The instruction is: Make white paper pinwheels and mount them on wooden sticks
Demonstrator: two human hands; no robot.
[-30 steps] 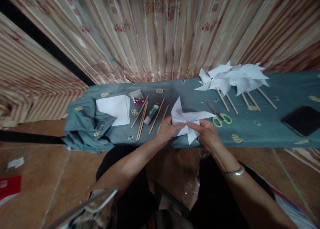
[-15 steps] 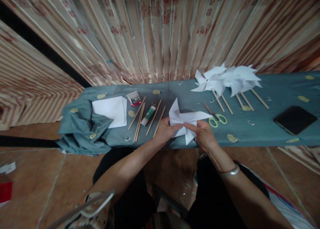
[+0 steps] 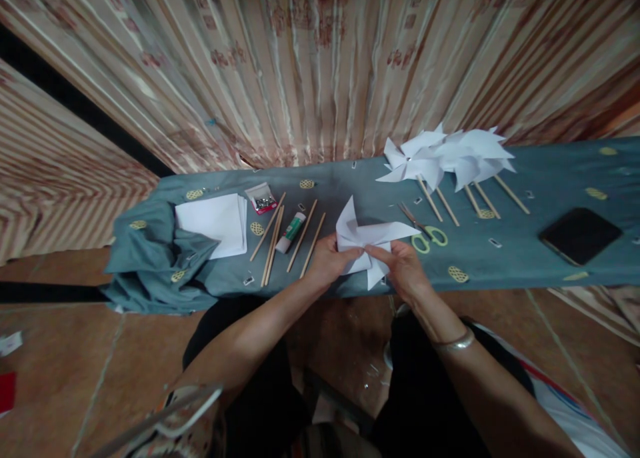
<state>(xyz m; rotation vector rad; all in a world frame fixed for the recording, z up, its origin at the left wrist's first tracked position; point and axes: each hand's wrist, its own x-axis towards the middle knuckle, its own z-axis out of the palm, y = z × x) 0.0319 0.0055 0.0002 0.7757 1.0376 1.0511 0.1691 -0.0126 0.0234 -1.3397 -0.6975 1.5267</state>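
A white paper pinwheel (image 3: 373,235) with folded, pointed blades is held over the front edge of the table, and no stick shows on it. My left hand (image 3: 327,261) grips its left side, thumb pressed near the centre. From the right, my right hand (image 3: 405,265) pinches it, the thumb also at the centre; the fingers beneath are hidden. Green-handled scissors (image 3: 425,231) lie just right of the pinwheel. To its left are several wooden sticks (image 3: 313,245) and a glue stick (image 3: 291,233).
A small box of metal pins (image 3: 261,198) and a stack of white paper (image 3: 215,225) lie at the left. Several finished pinwheels on sticks (image 3: 450,155) rest at the back right. A dark phone-like slab (image 3: 580,235) lies far right on the teal tablecloth (image 3: 350,185).
The camera view has shifted slightly, so the table's things sit a little further left. Both hands keep their hold on the paper pinwheel, which looks nearly the same.
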